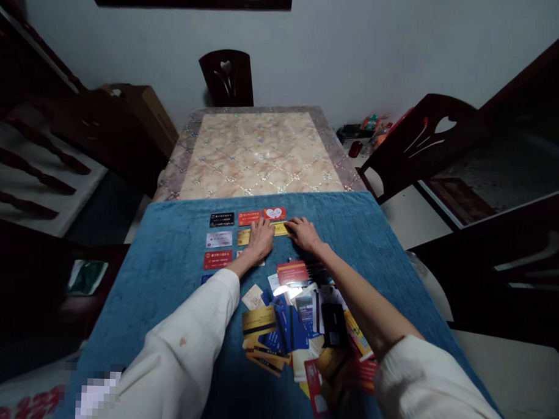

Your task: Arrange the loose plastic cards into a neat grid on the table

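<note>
Beyond the hands [261,238], a dark-brown wooden chair [242,80] with a carved back stood before a smooth pale wall [349,47]. To their left were a brown cardboard box [158,116] and dark-red turned wooden balusters [37,172]; to their right, another carved dark wooden chair [461,127] stood near a small rounded red object [355,149].

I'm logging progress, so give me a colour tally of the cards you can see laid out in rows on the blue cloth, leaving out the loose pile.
Red cards: 3
Yellow cards: 2
Black card: 1
Silver card: 1
Pale card, mostly hidden: 1
Blue card, partly hidden: 1
Total in view: 9
</note>
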A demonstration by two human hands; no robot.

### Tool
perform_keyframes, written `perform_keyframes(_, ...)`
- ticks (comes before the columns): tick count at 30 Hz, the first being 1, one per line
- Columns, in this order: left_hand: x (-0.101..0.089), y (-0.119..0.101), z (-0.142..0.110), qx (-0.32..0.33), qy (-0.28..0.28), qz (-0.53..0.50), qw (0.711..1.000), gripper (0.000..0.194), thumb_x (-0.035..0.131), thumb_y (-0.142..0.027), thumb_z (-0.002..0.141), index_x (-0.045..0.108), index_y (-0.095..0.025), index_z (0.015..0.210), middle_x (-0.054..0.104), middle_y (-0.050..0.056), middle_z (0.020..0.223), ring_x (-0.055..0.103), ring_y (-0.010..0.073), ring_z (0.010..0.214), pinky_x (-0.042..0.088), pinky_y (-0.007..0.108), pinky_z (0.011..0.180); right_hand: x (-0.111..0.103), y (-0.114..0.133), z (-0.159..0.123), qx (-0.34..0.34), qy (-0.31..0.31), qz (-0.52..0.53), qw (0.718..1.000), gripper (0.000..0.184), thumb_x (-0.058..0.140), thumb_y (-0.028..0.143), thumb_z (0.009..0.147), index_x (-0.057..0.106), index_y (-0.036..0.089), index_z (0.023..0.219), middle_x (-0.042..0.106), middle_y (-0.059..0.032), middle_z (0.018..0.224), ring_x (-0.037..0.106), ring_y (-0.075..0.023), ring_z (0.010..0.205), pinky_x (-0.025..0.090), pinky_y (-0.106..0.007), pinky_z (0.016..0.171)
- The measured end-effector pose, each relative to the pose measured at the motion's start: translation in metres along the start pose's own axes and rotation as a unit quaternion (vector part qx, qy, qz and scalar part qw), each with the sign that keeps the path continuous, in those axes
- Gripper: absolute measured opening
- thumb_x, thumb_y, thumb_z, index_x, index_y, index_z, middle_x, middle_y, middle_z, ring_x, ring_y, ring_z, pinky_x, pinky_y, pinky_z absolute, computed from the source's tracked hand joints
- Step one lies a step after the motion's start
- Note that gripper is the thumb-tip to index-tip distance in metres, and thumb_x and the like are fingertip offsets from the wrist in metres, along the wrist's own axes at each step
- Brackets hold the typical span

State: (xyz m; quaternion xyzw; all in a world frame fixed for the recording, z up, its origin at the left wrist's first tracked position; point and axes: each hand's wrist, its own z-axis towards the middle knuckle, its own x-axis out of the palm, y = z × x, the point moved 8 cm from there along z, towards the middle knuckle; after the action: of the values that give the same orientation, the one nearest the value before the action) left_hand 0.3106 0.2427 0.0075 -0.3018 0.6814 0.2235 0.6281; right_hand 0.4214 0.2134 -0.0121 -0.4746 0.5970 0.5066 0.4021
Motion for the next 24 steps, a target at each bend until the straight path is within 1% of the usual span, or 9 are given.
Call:
perform_keyframes(7, 0.003, 0.003, -0.002, 0.000, -0.020, -0.018, 1.000, 0.031, 0.052, -0.007, 0.082, 0.059, -0.015, 0.111, 0.056, 0.015, 0.123, 0.040, 0.0318, 0.121, 0.035, 0.047, 0.096, 0.003, -0.005, -0.010, -0.023, -0.011, 0.015, 1.000, 0.048, 0.051, 0.016, 0.089, 0.050, 0.021, 0.136, 0.053, -0.0099, 0.139, 0.044, -0.0253, 0.121, 0.041, -0.036, 0.091)
perform_keyframes(12, 0.005, 0.004, -0.003, 0.005, -0.031, -0.025, 0.999, 0.029, 0.053, -0.009, 0.082, 0.059, -0.016, 0.110, 0.054, 0.015, 0.125, 0.040, 0.0325, 0.121, 0.034, 0.048, 0.096, 0.002, -0.014, -0.030, -0.019, -0.017, 0.003, 1.000, 0.043, 0.050, 0.018, 0.090, 0.054, 0.022, 0.133, 0.056, -0.0100, 0.135, 0.043, -0.0269, 0.119, 0.038, -0.037, 0.089)
perform_keyframes(15, 0.004, 0.004, -0.004, 0.007, -0.037, -0.016, 0.999, 0.030, 0.051, -0.009, 0.083, 0.058, -0.015, 0.111, 0.054, 0.016, 0.125, 0.040, 0.0329, 0.120, 0.035, 0.048, 0.095, -0.003, -0.017, -0.049, -0.020, -0.035, 0.011, 0.999, 0.039, 0.049, 0.018, 0.092, 0.058, 0.023, 0.130, 0.058, -0.0101, 0.131, 0.043, -0.0266, 0.117, 0.037, -0.037, 0.089)
perform_keyframes(19, 0.000, 0.000, -0.007, 0.031, -0.045, -0.025, 0.998, 0.033, 0.049, -0.008, 0.083, 0.057, -0.016, 0.114, 0.052, 0.016, 0.129, 0.039, 0.0329, 0.121, 0.035, 0.050, 0.093, -0.005, -0.018, -0.080, -0.017, -0.067, 0.028, 0.997, 0.036, 0.049, 0.017, 0.092, 0.062, 0.023, 0.125, 0.060, -0.0099, 0.125, 0.043, -0.0258, 0.115, 0.035, -0.037, 0.089)
perform_keyframes(22, -0.002, -0.007, -0.013, 0.057, -0.055, -0.038, 0.996, 0.036, 0.049, -0.008, 0.083, 0.056, -0.017, 0.117, 0.051, 0.015, 0.133, 0.037, 0.0329, 0.123, 0.035, 0.050, 0.094, -0.002, -0.016, -0.108, -0.012, -0.084, 0.034, 0.996, 0.035, 0.048, 0.018, 0.093, 0.062, 0.024, 0.124, 0.061, -0.0100, 0.121, 0.043, -0.0251, 0.113, 0.035, -0.036, 0.087)
perform_keyframes(24, -0.003, -0.017, -0.019, 0.081, -0.061, -0.042, 0.994, 0.039, 0.049, -0.009, 0.083, 0.055, -0.018, 0.121, 0.051, 0.014, 0.133, 0.036, 0.0328, 0.124, 0.036, 0.050, 0.094, -0.001, -0.015, -0.126, -0.006, -0.097, 0.032, 0.995, 0.032, 0.049, 0.020, 0.093, 0.063, 0.024, 0.122, 0.061, -0.0104, 0.119, 0.044, -0.0252, 0.113, 0.035, -0.036, 0.087)
